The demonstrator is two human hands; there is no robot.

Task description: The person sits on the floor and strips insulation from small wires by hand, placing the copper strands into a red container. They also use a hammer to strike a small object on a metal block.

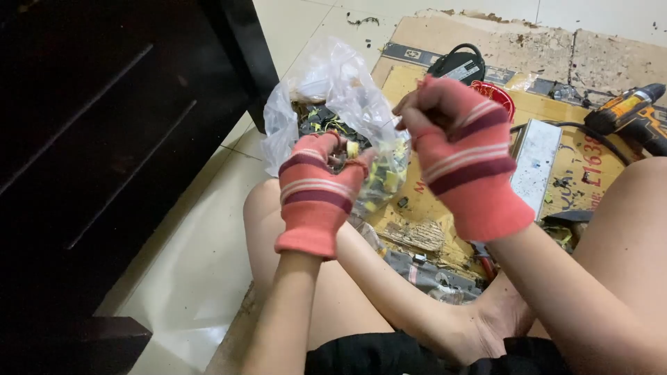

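I'm seeing the left hand (316, 194) in its pink striped fingerless glove pinching small yellow-and-dark parts (344, 156) beside the clear crinkled plastic bag (333, 83), centre; the right hand (455, 146) is clenching, contents hidden.

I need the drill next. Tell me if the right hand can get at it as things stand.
Probably yes. The drill lies uncovered on the cardboard, off to the right hand's own side, with nothing lying over it. But that hand is raised and closed with fingers pinched, apparently busy, and would have to let go first.
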